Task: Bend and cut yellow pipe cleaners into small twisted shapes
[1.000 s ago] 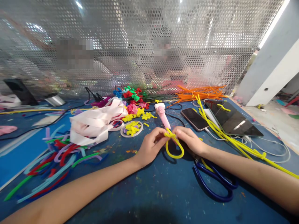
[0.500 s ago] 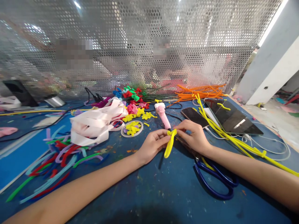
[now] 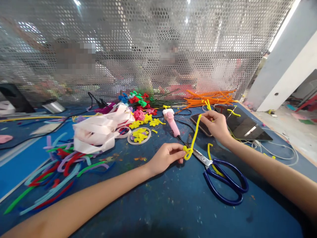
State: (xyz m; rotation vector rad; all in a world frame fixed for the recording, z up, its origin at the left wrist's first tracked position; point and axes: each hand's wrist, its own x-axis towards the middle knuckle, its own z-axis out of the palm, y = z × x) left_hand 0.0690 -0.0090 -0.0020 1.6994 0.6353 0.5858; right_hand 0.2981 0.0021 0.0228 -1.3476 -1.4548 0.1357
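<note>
A yellow pipe cleaner (image 3: 195,135) stretches between my two hands above the blue table. Its lower end is bent into small loops, which my left hand (image 3: 170,154) pinches between thumb and fingers. Higher up and to the right, my right hand (image 3: 216,124) grips the straight end of it. Blue-handled scissors (image 3: 210,163) lie just right of the loops, with a short yellow pipe cleaner piece (image 3: 209,152) beside the blades. A pink hot glue gun (image 3: 172,124) rests beyond my left hand.
White ribbon (image 3: 99,132) and cut coloured pipe cleaners (image 3: 59,168) lie on the left. Yellow flower shapes (image 3: 140,135) sit in and near a ring. Orange pipe cleaners (image 3: 213,97) are at the back. A phone (image 3: 199,123), tablet (image 3: 250,124) and white cable (image 3: 292,145) lie right.
My right hand has moved up and to the right, drawing out the pipe cleaner's end. My left hand has lowered slightly. The scissors' blades have come into sight.
</note>
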